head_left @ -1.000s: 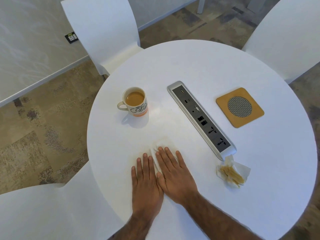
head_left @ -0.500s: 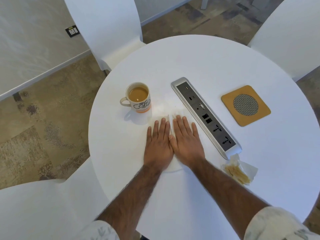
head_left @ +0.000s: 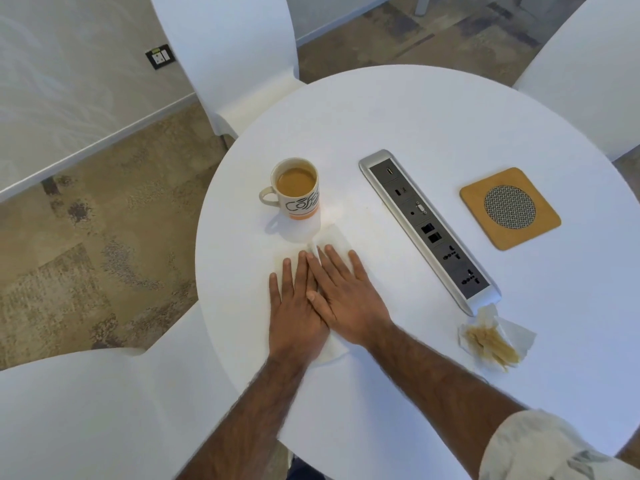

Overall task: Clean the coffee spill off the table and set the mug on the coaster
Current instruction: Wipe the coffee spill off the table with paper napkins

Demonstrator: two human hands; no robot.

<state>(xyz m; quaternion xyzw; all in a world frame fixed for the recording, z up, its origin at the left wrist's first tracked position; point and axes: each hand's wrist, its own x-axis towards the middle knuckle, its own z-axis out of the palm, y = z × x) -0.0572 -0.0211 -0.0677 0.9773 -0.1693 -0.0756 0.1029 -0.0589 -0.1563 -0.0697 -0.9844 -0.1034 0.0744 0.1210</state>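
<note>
A: What can go wrong from here?

B: Take the coffee mug [head_left: 297, 188] as landmark. It stands on the round white table [head_left: 433, 112], nearly full of milky coffee, handle pointing away from the power strip [head_left: 429, 230]. The white paper napkin [head_left: 330, 244] lies just in front of it, on the person's side — its far corner almost reaches the mug's base. Both hands are flat on it with palms down: the left hand [head_left: 294, 306] with fingers straight and close together, the right hand [head_left: 346, 299] a bit spread, its thumb side lying over the left one.

A: So the risk is the mug?

B: I think yes. If the wiping stroke goes further forward, the fingertips or the napkin edge may push the mug, and so full a mug would slop again. Also the sockets of the strip, on the mug's right, face upward — liquid pushed that way would be bad. I cannot tell if wet coffee remains; only a faint mark shows beside the mug.

A: And the counts?

B: One mug, one cork coaster [head_left: 509, 207] beyond the strip and well apart from the mug, one strip, two napkins — one under the hands, one used brown-stained napkin [head_left: 495, 337] at the near end of the strip — and four white chairs [head_left: 228, 46] partly visible.
</note>
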